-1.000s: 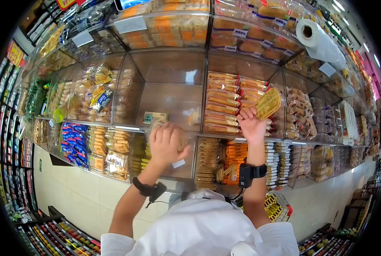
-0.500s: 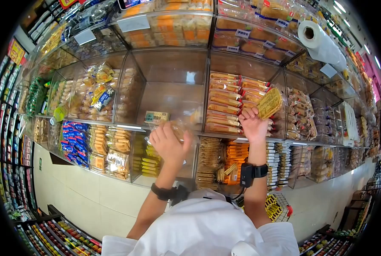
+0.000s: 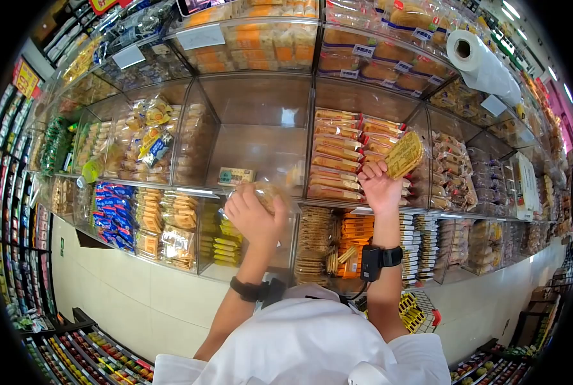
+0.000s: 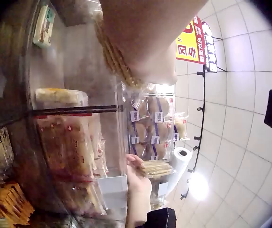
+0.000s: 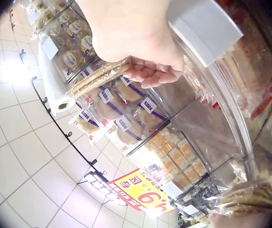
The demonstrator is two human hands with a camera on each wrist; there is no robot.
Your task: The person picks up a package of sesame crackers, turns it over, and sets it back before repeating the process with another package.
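My left hand (image 3: 254, 215) grips a clear-wrapped pack of brown biscuits (image 4: 111, 54) over the front edge of a nearly bare compartment (image 3: 254, 151). From above, the fingers cover part of this pack. My right hand (image 3: 381, 186) pinches a flat, golden pack of biscuits (image 3: 405, 156) by its lower end, tilted up to the right. In the right wrist view that pack (image 5: 98, 78) is seen edge-on, in shiny clear film. Beneath the right hand are rows of long wrapped pastries (image 3: 334, 151). A small cream-and-green box (image 3: 236, 176) lies just beyond the left fingers.
Clear dividers (image 3: 311, 138) separate the bins. Orange packets (image 3: 354, 234) and stacked brown biscuits (image 3: 313, 240) fill lower bins in front. Blue packets (image 3: 112, 215) lie to the left. A white plastic bag roll (image 3: 482, 64) stands at the back right, beside packed buns (image 3: 376, 58).
The left forearm has swung inward and the hand has turned, so more of its biscuit pack shows. The right hand and its pack have stayed in nearly the same place.
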